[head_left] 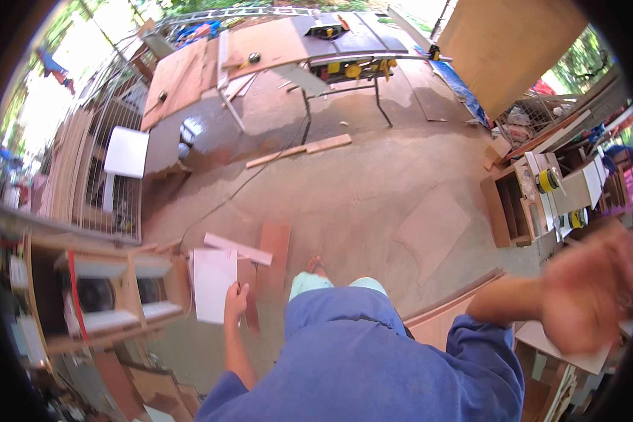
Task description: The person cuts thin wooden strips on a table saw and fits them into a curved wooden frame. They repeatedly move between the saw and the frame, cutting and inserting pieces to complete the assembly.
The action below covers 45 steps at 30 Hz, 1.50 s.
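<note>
Left hand [236,302] clamped on white panel [214,285] | right hand [585,302] blurred, hold unclear | cable [243,187], planks [328,143] lying across floor [352,193]

Open floor [323,204] ahead; planks [329,143] beyond

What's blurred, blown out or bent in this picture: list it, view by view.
Head view: the right hand is smeared, probably by motion, while the left hand, its grip on a white panel, looks clearer; head view: daylight at upper left washes out to white; head view: fisheye distortion bends straight edges, with black corners.
</note>
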Motion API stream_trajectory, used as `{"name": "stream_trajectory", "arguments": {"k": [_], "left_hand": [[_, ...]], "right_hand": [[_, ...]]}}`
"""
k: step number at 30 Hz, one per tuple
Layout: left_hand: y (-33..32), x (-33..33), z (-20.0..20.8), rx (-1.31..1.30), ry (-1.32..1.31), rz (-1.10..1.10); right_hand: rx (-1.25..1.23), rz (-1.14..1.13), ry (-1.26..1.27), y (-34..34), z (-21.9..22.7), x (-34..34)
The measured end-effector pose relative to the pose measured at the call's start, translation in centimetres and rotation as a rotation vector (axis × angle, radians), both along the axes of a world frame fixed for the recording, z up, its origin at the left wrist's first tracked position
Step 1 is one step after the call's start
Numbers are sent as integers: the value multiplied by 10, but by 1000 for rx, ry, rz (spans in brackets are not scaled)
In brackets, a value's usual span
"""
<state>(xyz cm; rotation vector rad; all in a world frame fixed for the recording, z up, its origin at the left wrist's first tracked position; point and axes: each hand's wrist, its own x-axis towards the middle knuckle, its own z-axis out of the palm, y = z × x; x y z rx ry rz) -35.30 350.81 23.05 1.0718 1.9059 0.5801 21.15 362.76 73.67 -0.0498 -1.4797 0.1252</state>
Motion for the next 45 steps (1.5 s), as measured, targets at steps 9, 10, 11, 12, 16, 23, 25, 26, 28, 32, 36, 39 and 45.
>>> {"name": "stream_trajectory", "arguments": {"k": [9,10,11,12,16,23,25,26,28,32,36,39,45], "left_hand": [[551,66,152,323,-211,-323],[594,77,156,316,-375,-238],[642,90,160,314,-530,-153],[694,106,169,359,-660,-102],[860,129,178,476,-1324,-117],[1057,168,182,326,-1876,-86],[1100,163,150,245,-1816,-98],[1122,161,135,210,-1794,-111],[1167,159,114,156,-1690,-115],[1264,150,89,160,-1080,-169],[1365,170,79,362,-95,-404],[1439,205,62,532,82,-526],[1505,245,-1,384,112,-683]], "right_hand": [[-1395,-749,-332,291,-348,45],[-1523,-758,-294,307,-389,50],[-1647,-760,-249,333,-427,55],[-1679,-758,-208,373,-462,63],[-1864,-640,-225,453,-539,95],[-1790,-649,-588,661,-496,176],[-1739,-707,-672,718,-480,167],[-1742,-691,-640,746,-468,155],[-1691,-625,-545,803,-475,119],[-1455,-416,-549,907,-482,19],[-1270,-349,-447,1022,-478,-74],[-1211,-427,-437,1102,-485,-122],[-1257,-410,-451,1184,-522,-164]]}}
